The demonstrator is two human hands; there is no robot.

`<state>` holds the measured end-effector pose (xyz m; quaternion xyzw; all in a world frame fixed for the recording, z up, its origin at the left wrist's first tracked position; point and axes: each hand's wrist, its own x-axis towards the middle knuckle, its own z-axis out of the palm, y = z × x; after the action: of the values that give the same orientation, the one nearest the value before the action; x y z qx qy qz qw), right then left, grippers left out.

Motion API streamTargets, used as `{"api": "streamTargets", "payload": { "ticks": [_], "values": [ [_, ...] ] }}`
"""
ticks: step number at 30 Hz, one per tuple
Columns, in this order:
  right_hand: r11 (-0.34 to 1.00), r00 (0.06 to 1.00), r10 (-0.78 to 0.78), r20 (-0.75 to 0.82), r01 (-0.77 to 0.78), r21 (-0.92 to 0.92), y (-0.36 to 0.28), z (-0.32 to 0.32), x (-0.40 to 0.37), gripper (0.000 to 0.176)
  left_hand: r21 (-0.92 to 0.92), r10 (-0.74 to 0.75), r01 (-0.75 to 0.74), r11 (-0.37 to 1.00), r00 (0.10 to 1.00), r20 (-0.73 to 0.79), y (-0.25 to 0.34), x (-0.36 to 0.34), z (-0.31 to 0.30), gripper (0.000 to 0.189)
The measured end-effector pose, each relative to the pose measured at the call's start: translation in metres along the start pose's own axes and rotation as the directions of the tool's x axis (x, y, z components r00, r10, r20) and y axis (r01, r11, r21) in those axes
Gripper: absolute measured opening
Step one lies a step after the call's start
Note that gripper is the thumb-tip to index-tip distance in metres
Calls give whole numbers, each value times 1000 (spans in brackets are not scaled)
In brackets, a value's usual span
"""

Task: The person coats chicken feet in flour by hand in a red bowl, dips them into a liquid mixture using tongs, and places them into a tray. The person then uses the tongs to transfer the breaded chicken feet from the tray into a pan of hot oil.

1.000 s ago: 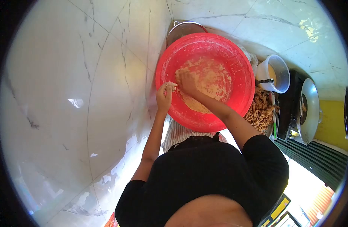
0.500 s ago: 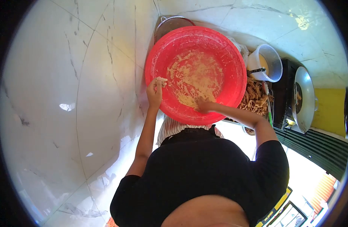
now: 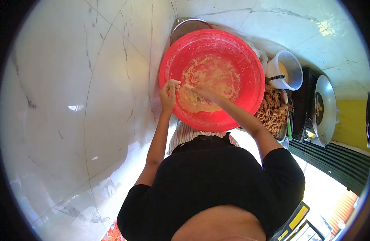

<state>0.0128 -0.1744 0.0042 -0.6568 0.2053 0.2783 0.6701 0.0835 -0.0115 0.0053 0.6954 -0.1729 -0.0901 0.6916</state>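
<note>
Mixing step going on: left hand (image 3: 169, 94) is curling shut on the red basin (image 3: 251, 54) rim at 9 o'clock, right hand (image 3: 202, 93) is raking half-open fingers through the sticky dough (image 3: 217, 76) inside, holding no clear clump. Scraping up the smears at 12 o'clock is probably calling for a steady rim

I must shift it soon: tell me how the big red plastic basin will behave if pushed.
Probably slides rather than tips: the big red plastic basin looks wide and shallow. Likely light, holding only a thin smear of pale dough.
</note>
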Motion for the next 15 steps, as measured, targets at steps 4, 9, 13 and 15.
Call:
{"api": "streamTargets", "payload": {
  "ticks": [4, 9, 13, 15],
  "values": [
    [989, 991, -42, -130, 23, -145, -17, -20, 1, 49, 6, -5, 5, 1000, 1000, 10, 2, 0, 1, 34],
    [793, 864, -444, -237, 255, -553, 6, -55, 64, 49, 16, 4, -5, 1000, 999, 44, -1, 1, 0, 34],
    [819, 827, -350, -440, 42, -572, 36, -33, 115, 58, 46, 28, -30, 999, 999, 46, -4, 1, 0, 33],
    [613, 719, -559, -413, 23, -790, 60, -4, 131, 58, 60, 42, -45, 997, 998, 44, -5, 2, 0, 33]
  ]
}}
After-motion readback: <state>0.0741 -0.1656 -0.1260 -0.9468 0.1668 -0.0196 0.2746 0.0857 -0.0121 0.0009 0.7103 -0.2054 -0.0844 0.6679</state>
